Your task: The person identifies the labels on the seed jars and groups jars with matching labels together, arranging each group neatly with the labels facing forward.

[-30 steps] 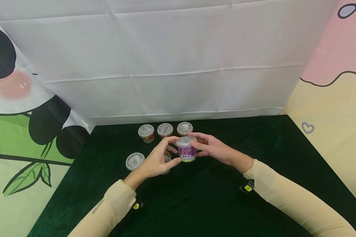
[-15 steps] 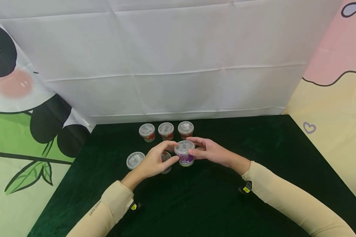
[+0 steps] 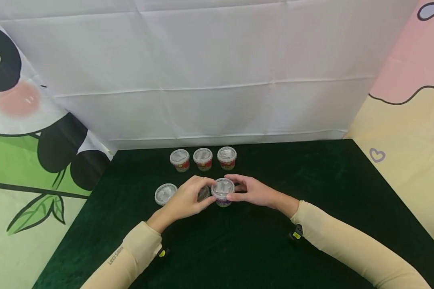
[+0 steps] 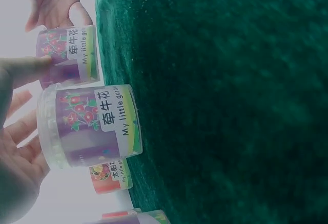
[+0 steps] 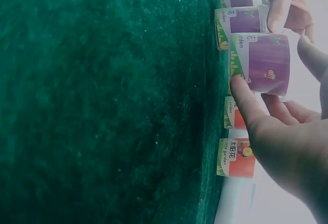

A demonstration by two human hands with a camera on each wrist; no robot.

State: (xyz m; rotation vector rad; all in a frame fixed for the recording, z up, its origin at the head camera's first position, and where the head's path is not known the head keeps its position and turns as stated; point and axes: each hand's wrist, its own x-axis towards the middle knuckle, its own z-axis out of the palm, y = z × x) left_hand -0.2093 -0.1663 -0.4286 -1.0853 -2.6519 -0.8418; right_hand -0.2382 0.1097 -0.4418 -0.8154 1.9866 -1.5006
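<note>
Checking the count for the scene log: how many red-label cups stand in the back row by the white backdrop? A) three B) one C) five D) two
A: the head view shows three red-label cups side by side, left, middle and right, behind the hands.

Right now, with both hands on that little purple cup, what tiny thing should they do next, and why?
Probably let go. The purple-labelled cup looks set down on the green velvet cloth, beside another purple cup, finishing a front row with the lidded cup. The left hand and right hand hold its sides, so gently opening the fingers and drawing back should leave it standing upright.
</note>
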